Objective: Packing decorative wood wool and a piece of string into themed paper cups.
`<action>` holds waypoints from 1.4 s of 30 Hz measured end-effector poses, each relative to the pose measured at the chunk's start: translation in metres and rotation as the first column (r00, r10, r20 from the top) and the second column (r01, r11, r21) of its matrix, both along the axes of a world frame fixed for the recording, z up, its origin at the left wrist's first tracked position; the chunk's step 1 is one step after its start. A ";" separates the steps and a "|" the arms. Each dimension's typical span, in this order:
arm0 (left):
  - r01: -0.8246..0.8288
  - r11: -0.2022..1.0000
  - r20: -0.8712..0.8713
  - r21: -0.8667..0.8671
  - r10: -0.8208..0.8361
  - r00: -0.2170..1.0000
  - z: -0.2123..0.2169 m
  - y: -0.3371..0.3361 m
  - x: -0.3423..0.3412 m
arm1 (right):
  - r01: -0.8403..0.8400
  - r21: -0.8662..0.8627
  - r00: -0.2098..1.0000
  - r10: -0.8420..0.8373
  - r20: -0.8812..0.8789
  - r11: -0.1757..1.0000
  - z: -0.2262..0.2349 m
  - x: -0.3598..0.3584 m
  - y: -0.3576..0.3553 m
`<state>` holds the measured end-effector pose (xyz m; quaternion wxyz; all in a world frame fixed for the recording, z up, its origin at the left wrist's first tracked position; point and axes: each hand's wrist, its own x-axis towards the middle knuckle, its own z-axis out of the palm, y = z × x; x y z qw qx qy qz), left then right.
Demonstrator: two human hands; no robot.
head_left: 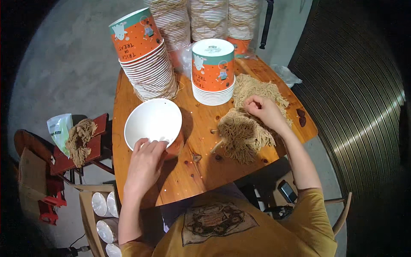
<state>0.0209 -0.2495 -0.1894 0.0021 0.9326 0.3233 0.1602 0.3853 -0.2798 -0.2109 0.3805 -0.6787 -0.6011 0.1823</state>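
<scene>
My left hand (pixel 145 160) holds the near rim of a white bowl (pixel 153 121), fingers curled over the edge. The bowl sits tipped on the wooden table (pixel 197 171). My right hand (pixel 265 112) pinches some strings from a tan pile of twine (pixel 248 124) lying on the table. Farther back stand two stacks of orange bowls (pixel 212 70), one leaning on the left, one short in the middle.
</scene>
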 end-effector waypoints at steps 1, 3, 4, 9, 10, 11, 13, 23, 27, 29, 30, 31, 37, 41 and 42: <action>-0.013 1.000 0.054 -0.015 0.013 0.998 0.000 -0.002 0.003 | -0.029 -0.003 0.995 0.029 -0.095 1.000 -0.002 0.001 0.000; -0.023 0.999 0.106 -0.031 0.026 0.994 0.005 -0.007 0.010 | -0.057 -0.004 0.980 0.055 -0.191 0.998 -0.005 0.003 0.000; -0.030 0.999 0.186 0.026 0.025 0.982 0.008 -0.011 0.015 | -0.061 0.011 0.979 0.062 -0.195 0.998 -0.007 0.003 -0.001; 0.119 0.988 0.502 0.099 -0.152 0.851 0.005 -0.026 0.048 | -0.077 0.048 0.977 0.085 -0.197 0.996 -0.009 -0.003 -0.001; 0.155 0.987 0.561 0.050 -0.156 0.813 0.000 -0.026 0.060 | -0.078 0.039 0.974 0.084 -0.211 0.996 -0.009 -0.006 -0.001; 0.196 0.981 0.618 0.003 -0.156 0.771 -0.006 -0.025 0.073 | -0.078 0.029 0.971 0.083 -0.225 0.997 -0.009 -0.007 -0.001; 0.261 0.940 0.689 -0.219 -0.040 0.724 -0.022 -0.012 0.104 | -0.083 0.034 0.957 0.089 -0.275 0.996 -0.015 -0.006 0.002; 0.461 0.711 0.740 -0.531 0.124 0.661 -0.079 0.029 0.200 | -0.140 0.096 0.872 0.168 -0.459 0.986 -0.024 0.002 0.000; 0.425 0.601 0.657 -0.677 0.232 0.718 -0.074 0.028 0.189 | -0.132 0.107 0.834 0.169 -0.526 0.985 -0.025 0.002 0.000; 0.358 0.706 0.648 -0.611 0.186 0.738 -0.075 0.031 0.185 | -0.142 0.092 0.844 0.169 -0.509 0.986 -0.026 0.002 0.001; 0.356 0.706 0.646 -0.612 0.187 0.740 -0.071 0.029 0.184 | -0.146 0.075 0.855 0.164 -0.491 0.986 -0.027 0.003 0.001; 0.341 0.708 0.632 -0.619 0.191 0.751 -0.066 0.027 0.182 | -0.146 0.075 0.854 0.164 -0.494 0.986 -0.028 0.003 0.001; 0.179 0.919 0.533 -0.352 0.040 0.845 -0.055 0.027 0.175 | -0.178 0.059 0.802 0.180 -0.569 0.982 -0.033 0.006 0.002; 0.114 0.941 0.466 -0.318 0.050 0.883 -0.056 0.030 0.171 | -0.187 0.060 0.788 0.186 -0.588 0.981 -0.037 0.004 0.006; 0.116 0.941 0.466 -0.318 0.048 0.884 -0.056 0.030 0.171 | -0.194 0.079 0.788 0.203 -0.581 0.978 -0.036 0.003 0.005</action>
